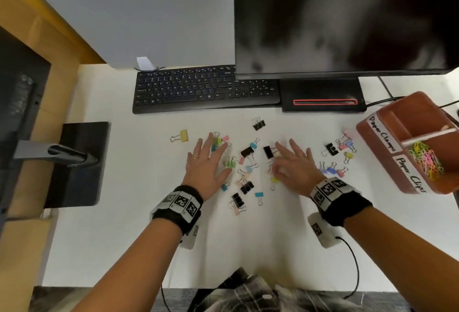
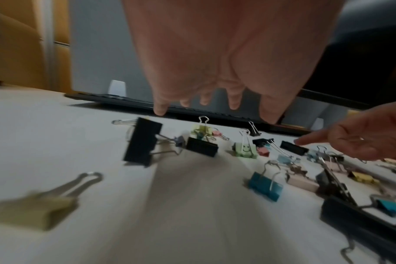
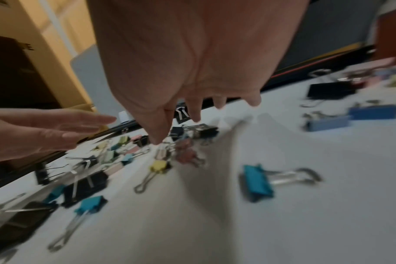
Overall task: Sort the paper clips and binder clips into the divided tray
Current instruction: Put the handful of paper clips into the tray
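From the head view, binder clips [image 1: 247, 152] lie scattered on the white desk [image 1: 124, 237] and coloured paper clips [image 1: 425, 160] sit in the brown divided tray [image 1: 380, 142]. Wrist views show left hand [image 1: 207, 160] and right hand [image 1: 293, 162] hovering, fingers spread, holding nothing.

The tray [image 1: 380, 142] is cut off by the head view's right edge. Under the left hand [image 1: 207, 160] some clips [image 1: 218, 141] are partly hidden. Both wrist views are blurred; the olive clip [image 2: 34, 212] there is smeared.
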Tool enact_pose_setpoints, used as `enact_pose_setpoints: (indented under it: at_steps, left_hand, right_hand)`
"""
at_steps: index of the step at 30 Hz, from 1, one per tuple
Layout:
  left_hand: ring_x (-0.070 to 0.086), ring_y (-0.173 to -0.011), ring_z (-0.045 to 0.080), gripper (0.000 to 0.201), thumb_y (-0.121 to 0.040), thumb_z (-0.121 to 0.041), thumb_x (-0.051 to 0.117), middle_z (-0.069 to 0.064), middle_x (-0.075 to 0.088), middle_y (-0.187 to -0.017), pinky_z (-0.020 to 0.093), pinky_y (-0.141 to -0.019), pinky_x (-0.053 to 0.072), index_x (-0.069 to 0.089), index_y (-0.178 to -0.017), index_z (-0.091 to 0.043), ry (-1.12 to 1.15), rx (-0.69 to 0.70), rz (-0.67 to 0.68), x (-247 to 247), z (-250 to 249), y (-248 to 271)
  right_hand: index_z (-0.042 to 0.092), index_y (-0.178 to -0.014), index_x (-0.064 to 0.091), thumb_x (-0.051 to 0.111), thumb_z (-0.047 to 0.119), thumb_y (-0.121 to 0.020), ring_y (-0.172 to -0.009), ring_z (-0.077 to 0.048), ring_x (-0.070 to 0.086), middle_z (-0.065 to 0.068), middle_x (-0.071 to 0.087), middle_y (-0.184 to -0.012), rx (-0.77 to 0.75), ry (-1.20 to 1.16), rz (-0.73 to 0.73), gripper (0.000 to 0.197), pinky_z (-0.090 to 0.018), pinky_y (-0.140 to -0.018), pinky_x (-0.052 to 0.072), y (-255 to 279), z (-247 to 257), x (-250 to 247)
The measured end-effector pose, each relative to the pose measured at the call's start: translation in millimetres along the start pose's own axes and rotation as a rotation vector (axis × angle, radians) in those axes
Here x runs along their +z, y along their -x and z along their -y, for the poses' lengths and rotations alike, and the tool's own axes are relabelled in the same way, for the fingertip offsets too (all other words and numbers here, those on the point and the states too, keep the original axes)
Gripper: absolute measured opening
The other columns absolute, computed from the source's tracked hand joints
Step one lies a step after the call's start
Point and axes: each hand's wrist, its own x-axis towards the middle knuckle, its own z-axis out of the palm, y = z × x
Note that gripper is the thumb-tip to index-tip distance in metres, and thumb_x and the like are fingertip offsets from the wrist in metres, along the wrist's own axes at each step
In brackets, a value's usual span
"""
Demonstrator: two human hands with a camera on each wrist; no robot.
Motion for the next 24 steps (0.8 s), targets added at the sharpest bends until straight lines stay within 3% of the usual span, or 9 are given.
enact_pose_setpoints:
  at_steps: [3, 5, 7, 10, 13, 15, 18, 21, 24]
  left_hand:
    - [-0.005, -0.145, 0.031, 0.064, -0.089, -0.06, 0.034, -0.004, -0.011, -0.157, 0.063, -0.113, 0.008, 0.008, -0.144, -0.04, -0.169, 0.029, 0.196, 8, -5, -15]
    - [-0.002, -0.145, 0.035, 0.065, -0.088, -0.063, 0.031, 0.003, -0.007, -0.158, 0.063, -0.111, 0.008, 0.005, -0.144, -0.041, -0.203, -0.044, 0.18, 8, -8, -18]
    - [0.003, -0.145, 0.034, 0.065, -0.089, -0.061, 0.032, 0.007, 0.004, -0.158, 0.058, -0.113, 0.012, 0.01, -0.145, -0.037, -0.127, -0.076, 0.076, 0, -16, -17]
    - [0.016, -0.142, 0.028, 0.053, -0.09, -0.051, 0.042, 0.006, 0.027, -0.151, 0.044, -0.116, 0.017, 0.037, -0.138, -0.029, 0.085, 0.015, -0.032, -14, -37, -12]
    - [0.038, -0.127, 0.024, 0.035, -0.092, -0.036, 0.051, 0.002, 0.044, -0.138, 0.034, -0.112, 0.026, 0.053, -0.125, -0.024, 0.204, 0.163, -0.022, -18, -71, -10]
    - [0.046, -0.119, 0.021, 0.033, -0.091, -0.036, 0.052, 0.0, 0.05, -0.13, 0.033, -0.108, 0.034, 0.056, -0.121, -0.024, 0.243, 0.279, -0.015, -11, -101, -14]
    - [0.046, -0.121, 0.018, 0.038, -0.089, -0.04, 0.051, -0.001, 0.049, -0.129, 0.031, -0.106, 0.036, 0.054, -0.124, -0.025, 0.279, 0.375, 0.002, 7, -154, -27]
    - [0.035, -0.131, 0.019, 0.045, -0.088, -0.037, 0.055, 0.001, 0.038, -0.141, 0.032, -0.112, 0.028, 0.046, -0.131, -0.026, 0.217, 0.409, 0.039, 35, -206, -42]
    - [0.019, -0.141, 0.026, 0.063, -0.084, -0.042, 0.059, 0.005, 0.018, -0.154, 0.042, -0.116, 0.021, 0.033, -0.14, -0.03, 0.017, 0.368, 0.158, 71, -229, -61]
  right_hand:
    - [0.031, -0.084, 0.047, 0.046, 0.034, -0.094, -0.147, -0.03, -0.004, 0.002, 0.004, -0.159, 0.025, -0.095, 0.026, 0.01, -0.054, -0.117, 0.002, 8, -20, 5]
    - [0.028, -0.084, 0.052, 0.052, 0.031, -0.092, -0.147, -0.026, 0.003, 0.002, 0.011, -0.158, 0.028, -0.17, -0.037, 0.008, -0.051, -0.119, 0.009, 17, -30, 3]
    - [0.024, -0.089, 0.059, 0.057, 0.025, -0.09, -0.142, -0.022, 0.024, -0.001, 0.031, -0.152, 0.025, -0.252, -0.165, 0.002, -0.044, -0.116, 0.023, 29, -38, -7]
    - [0.017, -0.087, 0.063, 0.062, 0.012, -0.085, -0.103, -0.018, 0.056, -0.001, 0.062, -0.107, -0.001, -0.267, -0.407, 0.006, -0.03, -0.094, 0.044, 52, -55, -30]
    - [0.014, -0.087, 0.065, 0.064, 0.008, -0.084, -0.075, -0.015, 0.057, 0.003, 0.062, -0.085, 0.037, -0.232, -0.59, 0.007, -0.031, -0.074, 0.051, 83, -85, -57]
    - [0.013, -0.092, 0.065, 0.063, 0.011, -0.084, -0.076, -0.017, 0.06, 0.001, 0.065, -0.087, 0.119, -0.183, -0.65, 0.008, -0.033, -0.074, 0.052, 107, -111, -73]
    - [0.014, -0.092, 0.066, 0.066, 0.011, -0.08, -0.081, -0.028, 0.063, -0.008, 0.07, -0.089, 0.275, -0.12, -0.732, 0.011, -0.041, -0.08, 0.052, 140, -158, -85]
    - [0.019, -0.088, 0.065, 0.066, 0.014, -0.08, -0.084, -0.033, 0.063, -0.008, 0.071, -0.087, 0.425, -0.045, -0.783, 0.009, -0.047, -0.085, 0.048, 157, -199, -83]
    - [0.023, -0.096, 0.066, 0.062, 0.022, -0.084, -0.092, -0.031, 0.061, -0.003, 0.072, -0.094, 0.534, 0.004, -0.675, 0.013, -0.042, -0.085, 0.04, 156, -225, -75]
